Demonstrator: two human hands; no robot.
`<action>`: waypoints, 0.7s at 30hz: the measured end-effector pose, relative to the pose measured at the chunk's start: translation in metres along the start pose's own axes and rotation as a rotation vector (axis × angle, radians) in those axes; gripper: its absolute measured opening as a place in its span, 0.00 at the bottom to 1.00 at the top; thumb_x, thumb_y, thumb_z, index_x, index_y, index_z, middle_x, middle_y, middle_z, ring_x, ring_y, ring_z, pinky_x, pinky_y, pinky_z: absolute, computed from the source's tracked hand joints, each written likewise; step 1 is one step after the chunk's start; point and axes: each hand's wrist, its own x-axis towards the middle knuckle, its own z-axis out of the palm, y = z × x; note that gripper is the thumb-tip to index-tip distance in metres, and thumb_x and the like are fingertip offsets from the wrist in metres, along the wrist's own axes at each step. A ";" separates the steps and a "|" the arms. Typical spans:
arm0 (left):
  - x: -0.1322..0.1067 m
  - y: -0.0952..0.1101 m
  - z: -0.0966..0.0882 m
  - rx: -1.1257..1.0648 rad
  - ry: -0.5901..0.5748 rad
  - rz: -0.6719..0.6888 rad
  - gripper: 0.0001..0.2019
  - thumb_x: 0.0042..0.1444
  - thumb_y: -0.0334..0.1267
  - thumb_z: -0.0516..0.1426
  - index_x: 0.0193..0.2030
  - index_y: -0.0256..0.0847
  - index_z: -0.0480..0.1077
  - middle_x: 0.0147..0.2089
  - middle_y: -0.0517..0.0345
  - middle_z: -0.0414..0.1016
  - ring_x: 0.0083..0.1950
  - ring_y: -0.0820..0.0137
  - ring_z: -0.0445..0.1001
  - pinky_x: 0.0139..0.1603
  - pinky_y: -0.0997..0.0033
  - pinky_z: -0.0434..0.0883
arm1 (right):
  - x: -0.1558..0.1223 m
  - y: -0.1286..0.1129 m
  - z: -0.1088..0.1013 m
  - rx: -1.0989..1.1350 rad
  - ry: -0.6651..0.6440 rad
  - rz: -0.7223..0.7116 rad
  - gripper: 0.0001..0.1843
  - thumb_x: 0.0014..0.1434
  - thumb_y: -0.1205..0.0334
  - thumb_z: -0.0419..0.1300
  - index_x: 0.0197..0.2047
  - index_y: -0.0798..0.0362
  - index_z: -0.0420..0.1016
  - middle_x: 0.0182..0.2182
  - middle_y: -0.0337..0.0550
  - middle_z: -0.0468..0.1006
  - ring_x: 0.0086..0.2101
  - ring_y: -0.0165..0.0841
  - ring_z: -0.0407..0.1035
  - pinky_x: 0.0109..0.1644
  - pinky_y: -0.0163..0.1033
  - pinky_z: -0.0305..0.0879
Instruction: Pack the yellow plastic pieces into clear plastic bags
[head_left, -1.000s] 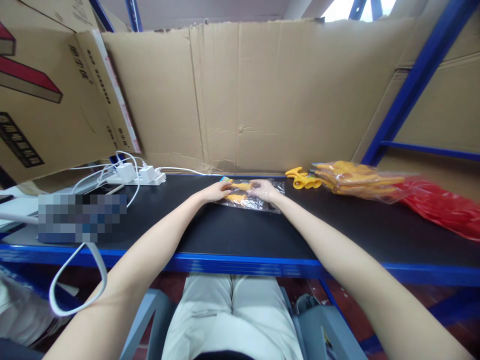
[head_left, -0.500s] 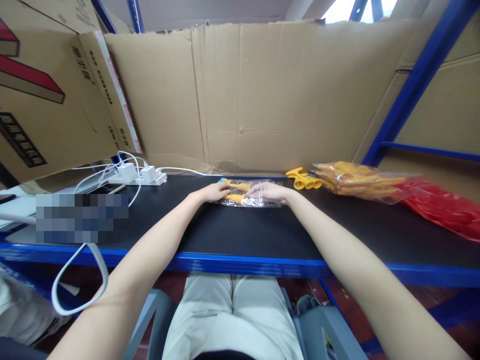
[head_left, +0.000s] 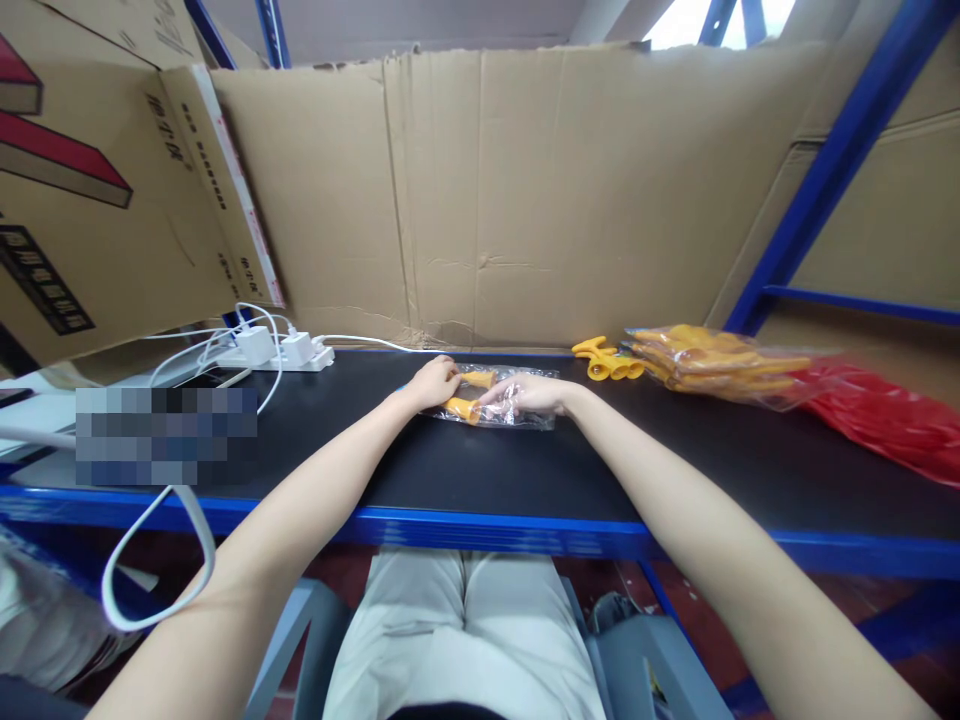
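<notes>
A clear plastic bag [head_left: 517, 410] with yellow plastic pieces [head_left: 463, 406] in it lies on the black shelf top [head_left: 465, 460] straight ahead. My left hand [head_left: 433, 382] is curled on the bag's left end, fingers closed around it. Over the bag's right half rests my right hand [head_left: 529, 392], fingers pressed together on the plastic. Both forearms reach out from the bottom of the view.
Loose yellow pieces [head_left: 604, 358] and a stack of filled bags [head_left: 712, 362] lie to the right, with red plastic [head_left: 885, 415] beyond. A white power strip [head_left: 274, 352] with chargers and cables sits at the back left. Cardboard [head_left: 525, 190] walls the back.
Both hands have drawn closer together on the bag. The yellow pieces have shifted left inside it and the bag looks more bunched.
</notes>
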 end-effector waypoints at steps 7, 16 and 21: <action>0.000 -0.003 0.000 -0.139 -0.187 0.013 0.22 0.59 0.42 0.43 0.57 0.35 0.62 0.61 0.50 0.61 0.62 0.67 0.58 0.61 0.72 0.53 | 0.001 0.018 -0.022 -0.097 0.220 0.128 0.13 0.51 0.65 0.56 0.38 0.59 0.77 0.29 0.45 0.77 0.27 0.28 0.68 0.32 0.32 0.64; -0.001 -0.031 -0.007 -0.152 -0.191 -0.126 0.25 0.58 0.44 0.42 0.58 0.34 0.60 0.61 0.50 0.61 0.61 0.65 0.60 0.60 0.71 0.55 | -0.019 0.073 -0.058 -0.698 0.823 0.642 0.21 0.54 0.62 0.53 0.52 0.56 0.67 0.52 0.57 0.66 0.52 0.47 0.59 0.52 0.55 0.54; -0.002 -0.040 -0.010 -0.157 -0.176 -0.164 0.24 0.58 0.45 0.43 0.55 0.36 0.64 0.59 0.52 0.65 0.58 0.64 0.64 0.57 0.71 0.59 | -0.021 0.074 -0.059 -0.723 0.645 0.730 0.18 0.54 0.57 0.55 0.44 0.59 0.73 0.49 0.62 0.68 0.52 0.53 0.59 0.50 0.60 0.53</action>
